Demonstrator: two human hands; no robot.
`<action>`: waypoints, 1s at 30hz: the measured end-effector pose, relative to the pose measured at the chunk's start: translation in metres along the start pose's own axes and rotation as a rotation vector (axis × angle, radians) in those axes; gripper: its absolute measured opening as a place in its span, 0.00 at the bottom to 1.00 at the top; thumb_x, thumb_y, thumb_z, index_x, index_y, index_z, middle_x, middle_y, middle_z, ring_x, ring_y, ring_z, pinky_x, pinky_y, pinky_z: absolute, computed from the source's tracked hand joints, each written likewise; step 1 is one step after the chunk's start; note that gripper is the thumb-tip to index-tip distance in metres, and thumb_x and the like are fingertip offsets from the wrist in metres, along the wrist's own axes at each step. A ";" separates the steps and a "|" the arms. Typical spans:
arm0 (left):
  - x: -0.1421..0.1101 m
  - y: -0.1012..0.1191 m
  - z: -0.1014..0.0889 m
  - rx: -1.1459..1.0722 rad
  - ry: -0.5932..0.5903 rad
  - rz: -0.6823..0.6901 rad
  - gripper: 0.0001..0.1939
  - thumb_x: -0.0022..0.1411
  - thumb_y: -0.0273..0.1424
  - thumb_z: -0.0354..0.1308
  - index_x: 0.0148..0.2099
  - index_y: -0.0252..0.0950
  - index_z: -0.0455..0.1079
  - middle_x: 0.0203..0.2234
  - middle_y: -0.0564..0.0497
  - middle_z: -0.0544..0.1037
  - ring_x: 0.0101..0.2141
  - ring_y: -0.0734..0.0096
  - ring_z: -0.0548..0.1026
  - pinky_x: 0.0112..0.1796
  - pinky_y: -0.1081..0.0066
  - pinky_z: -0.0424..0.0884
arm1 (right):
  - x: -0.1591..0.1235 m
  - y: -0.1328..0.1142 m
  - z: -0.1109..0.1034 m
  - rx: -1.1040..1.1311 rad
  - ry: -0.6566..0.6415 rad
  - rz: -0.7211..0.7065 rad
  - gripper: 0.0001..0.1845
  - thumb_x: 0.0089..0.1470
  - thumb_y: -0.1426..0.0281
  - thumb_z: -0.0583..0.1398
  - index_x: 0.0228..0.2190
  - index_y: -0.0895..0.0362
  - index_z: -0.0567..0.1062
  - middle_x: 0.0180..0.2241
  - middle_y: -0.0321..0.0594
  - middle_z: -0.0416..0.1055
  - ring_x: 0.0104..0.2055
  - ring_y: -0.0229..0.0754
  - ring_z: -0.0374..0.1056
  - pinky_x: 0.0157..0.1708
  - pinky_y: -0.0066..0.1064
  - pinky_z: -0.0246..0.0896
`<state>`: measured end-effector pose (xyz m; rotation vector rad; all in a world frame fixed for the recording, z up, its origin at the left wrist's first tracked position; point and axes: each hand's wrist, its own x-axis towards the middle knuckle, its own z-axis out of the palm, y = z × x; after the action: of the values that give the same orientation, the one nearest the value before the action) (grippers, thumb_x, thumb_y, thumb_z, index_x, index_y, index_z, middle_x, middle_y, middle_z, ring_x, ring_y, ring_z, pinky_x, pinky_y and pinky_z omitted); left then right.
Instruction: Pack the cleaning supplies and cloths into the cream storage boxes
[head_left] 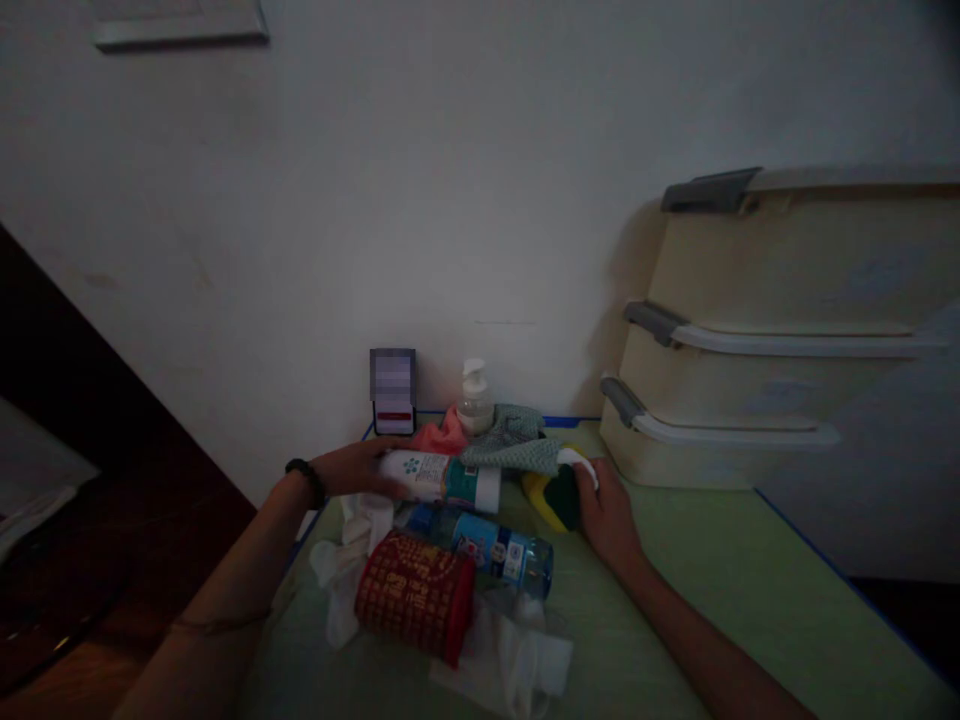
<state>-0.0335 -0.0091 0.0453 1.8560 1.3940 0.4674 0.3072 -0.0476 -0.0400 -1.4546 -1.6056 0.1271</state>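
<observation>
My left hand [358, 468], with a dark band at the wrist, is closed round the end of a white and teal bottle [442, 479] that lies on its side. My right hand [606, 510] grips a yellow and green sponge [553, 495] on the green table top [720, 570]. In front of the bottle lie a blue bottle [491, 548] and a red patterned can [414, 596], both on their sides, over white cloths [517, 660]. A pump bottle [475, 398] stands behind, beside a pink cloth [441, 437] and a grey-green cloth [511, 440].
A stack of cream plastic drawers [780, 330] with grey handles stands at the right against the white wall. A small box [393, 391] stands by the wall. Dark wooden furniture [112, 470] lies to the left. The table has a blue edge.
</observation>
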 end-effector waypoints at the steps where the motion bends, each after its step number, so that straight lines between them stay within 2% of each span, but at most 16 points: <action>1: -0.002 0.000 -0.002 0.001 -0.022 -0.012 0.32 0.34 0.37 0.69 0.47 0.40 0.72 0.39 0.50 0.80 0.39 0.58 0.76 0.38 0.67 0.72 | 0.000 0.000 0.000 0.009 0.000 0.001 0.17 0.62 0.61 0.44 0.28 0.55 0.63 0.27 0.40 0.63 0.30 0.44 0.62 0.31 0.36 0.59; 8: -0.006 -0.012 -0.008 0.003 -0.021 -0.016 0.27 0.36 0.37 0.68 0.43 0.39 0.75 0.36 0.51 0.81 0.39 0.56 0.77 0.40 0.66 0.71 | 0.000 -0.005 -0.001 0.051 -0.034 -0.044 0.16 0.60 0.59 0.48 0.27 0.54 0.65 0.29 0.41 0.64 0.33 0.45 0.62 0.35 0.38 0.59; 12: -0.005 -0.015 -0.008 -0.019 0.002 -0.010 0.28 0.38 0.37 0.67 0.46 0.37 0.73 0.39 0.49 0.80 0.40 0.56 0.76 0.42 0.65 0.71 | 0.000 -0.003 -0.001 0.063 -0.038 -0.046 0.16 0.60 0.59 0.48 0.26 0.54 0.65 0.29 0.40 0.64 0.33 0.45 0.62 0.34 0.38 0.59; 17: -0.005 -0.016 -0.009 -0.074 0.022 -0.002 0.28 0.34 0.35 0.69 0.43 0.37 0.74 0.37 0.50 0.81 0.39 0.55 0.77 0.41 0.64 0.72 | 0.000 -0.004 -0.001 0.088 -0.009 -0.044 0.14 0.59 0.59 0.49 0.27 0.54 0.65 0.30 0.40 0.63 0.33 0.45 0.62 0.36 0.38 0.60; 20: -0.007 -0.015 -0.013 -0.121 0.113 0.021 0.30 0.33 0.36 0.70 0.43 0.34 0.73 0.35 0.48 0.80 0.37 0.55 0.77 0.40 0.62 0.73 | 0.001 -0.004 -0.001 0.110 0.029 -0.029 0.13 0.58 0.61 0.50 0.28 0.55 0.64 0.32 0.42 0.63 0.35 0.45 0.62 0.37 0.39 0.60; 23: -0.008 -0.013 -0.017 -0.200 0.224 0.072 0.34 0.36 0.40 0.69 0.47 0.34 0.69 0.38 0.47 0.79 0.38 0.55 0.76 0.41 0.60 0.73 | 0.001 -0.004 -0.002 0.134 0.039 -0.023 0.12 0.58 0.61 0.50 0.28 0.54 0.64 0.32 0.42 0.63 0.37 0.46 0.62 0.38 0.39 0.60; 27: -0.006 -0.009 -0.013 -0.293 0.323 0.138 0.37 0.39 0.46 0.67 0.49 0.34 0.63 0.41 0.44 0.77 0.41 0.54 0.75 0.43 0.56 0.73 | 0.001 -0.004 -0.002 0.156 0.050 -0.023 0.10 0.57 0.62 0.51 0.28 0.54 0.64 0.32 0.41 0.62 0.36 0.45 0.61 0.37 0.39 0.60; 30: -0.007 0.004 -0.009 -0.326 0.381 0.183 0.38 0.40 0.46 0.66 0.50 0.34 0.61 0.43 0.42 0.75 0.44 0.52 0.74 0.44 0.56 0.72 | 0.001 -0.005 -0.002 0.175 0.092 -0.027 0.07 0.56 0.63 0.51 0.30 0.54 0.62 0.34 0.42 0.62 0.39 0.46 0.60 0.41 0.41 0.59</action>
<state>-0.0393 -0.0124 0.0551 1.6858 1.2925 1.1208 0.3054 -0.0494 -0.0356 -1.2863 -1.5003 0.1783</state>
